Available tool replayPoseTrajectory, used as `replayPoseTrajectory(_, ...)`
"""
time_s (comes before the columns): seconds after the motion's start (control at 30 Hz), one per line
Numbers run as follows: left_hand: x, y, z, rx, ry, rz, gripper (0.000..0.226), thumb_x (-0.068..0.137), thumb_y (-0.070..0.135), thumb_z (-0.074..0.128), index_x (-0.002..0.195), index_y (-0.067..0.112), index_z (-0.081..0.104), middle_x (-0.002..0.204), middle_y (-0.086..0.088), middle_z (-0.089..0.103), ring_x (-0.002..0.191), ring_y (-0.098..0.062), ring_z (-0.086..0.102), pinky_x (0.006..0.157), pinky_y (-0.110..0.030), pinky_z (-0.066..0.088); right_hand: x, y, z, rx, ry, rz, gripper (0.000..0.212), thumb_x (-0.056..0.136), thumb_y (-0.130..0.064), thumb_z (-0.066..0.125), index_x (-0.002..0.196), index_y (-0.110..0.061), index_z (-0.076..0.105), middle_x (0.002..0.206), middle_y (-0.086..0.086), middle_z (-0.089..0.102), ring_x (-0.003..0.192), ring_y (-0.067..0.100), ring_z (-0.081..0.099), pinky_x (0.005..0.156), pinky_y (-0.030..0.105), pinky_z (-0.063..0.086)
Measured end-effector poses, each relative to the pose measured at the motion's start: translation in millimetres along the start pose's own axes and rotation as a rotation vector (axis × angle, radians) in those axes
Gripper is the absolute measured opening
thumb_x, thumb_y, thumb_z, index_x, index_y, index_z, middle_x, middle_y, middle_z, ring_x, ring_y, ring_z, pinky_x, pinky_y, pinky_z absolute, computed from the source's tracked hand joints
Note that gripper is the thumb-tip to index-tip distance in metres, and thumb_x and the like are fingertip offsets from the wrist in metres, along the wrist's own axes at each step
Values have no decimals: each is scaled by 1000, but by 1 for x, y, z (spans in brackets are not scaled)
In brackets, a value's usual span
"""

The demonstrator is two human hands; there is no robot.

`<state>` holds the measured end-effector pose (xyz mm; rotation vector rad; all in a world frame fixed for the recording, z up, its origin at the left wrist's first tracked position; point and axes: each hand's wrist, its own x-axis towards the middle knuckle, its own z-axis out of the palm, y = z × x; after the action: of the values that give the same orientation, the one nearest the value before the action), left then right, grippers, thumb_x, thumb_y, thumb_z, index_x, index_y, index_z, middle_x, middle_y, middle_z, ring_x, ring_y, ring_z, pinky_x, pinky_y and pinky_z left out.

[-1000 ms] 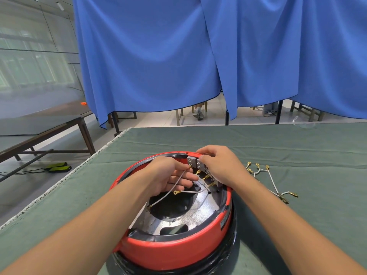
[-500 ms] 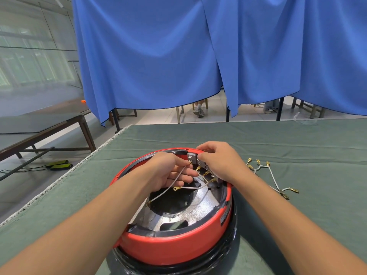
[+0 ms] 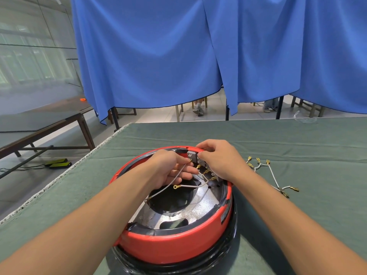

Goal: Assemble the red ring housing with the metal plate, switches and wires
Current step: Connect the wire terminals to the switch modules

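Blue curtains [image 3: 151, 56] hang behind our work table [image 3: 297, 139], which is covered in green cloth; chair legs and someone's shoes show below the curtain hem. On the cloth in front of us sits the red ring housing [image 3: 174, 243], resting on a black base, with the shiny metal plate [image 3: 200, 211] seated inside it.

Compared with half a second ago, little has shifted. Our hands have stayed at the far rim and only crept slightly closer together over the switches [image 3: 193, 156]. We read that as a connection being pressed home rather than a new step begun.

Our left hand [image 3: 168, 169] is curled, its fingertips pinching the end of a white wire [image 3: 166, 187] right against the grey switch block. Our right hand [image 3: 220, 157] grips the switches from the far side, thumb and forefinger pinched on the block to steady it. A second lead with a gold ring terminal [image 3: 175, 186] lies loose across the plate's opening.

A loose wire harness [image 3: 272, 175] with gold spade connectors waits on the cloth just to the right of the housing, so we judge the wiring only partly done.
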<state>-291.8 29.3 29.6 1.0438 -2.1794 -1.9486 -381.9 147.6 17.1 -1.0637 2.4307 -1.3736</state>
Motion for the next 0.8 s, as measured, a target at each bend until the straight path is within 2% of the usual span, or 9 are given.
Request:
replayPoseTrajectory(0.1,-1,0,3,-7,5,11,18,96,15,51,86,8,63,66,-3,72,44,-6,62,37,-15,42,0,0,0,-11,7,-11,26,87,-15,55,108,-22,69,85,-8,65,76,10,59,64,24,44)
replayPoseTrajectory(0.6,-3,8,6,-91,15,3,20,97,3,46,82,0,60,54,-7,68,42,-8,62,37,-17,47,2,1,0,-64,17,-24,22,86,-18,56,102,-25,70,80,-10,65,77,10,60,61,20,44)
replayPoseTrajectory(0.73,-5,7,9,-64,26,23,20,97,5,46,83,0,60,55,-8,68,44,-11,64,39,-18,48,3,2,0,-75,29,-25,20,84,-17,57,96,-27,70,87,-6,70,84,12,63,72,27,49)
replayPoseTrajectory(0.8,-5,7,9,-63,28,20,20,97,5,46,83,-1,60,55,-8,68,44,-11,64,39,-19,48,4,1,0,-74,31,-25,18,84,-17,58,94,-28,69,87,-6,70,84,12,63,72,27,49)
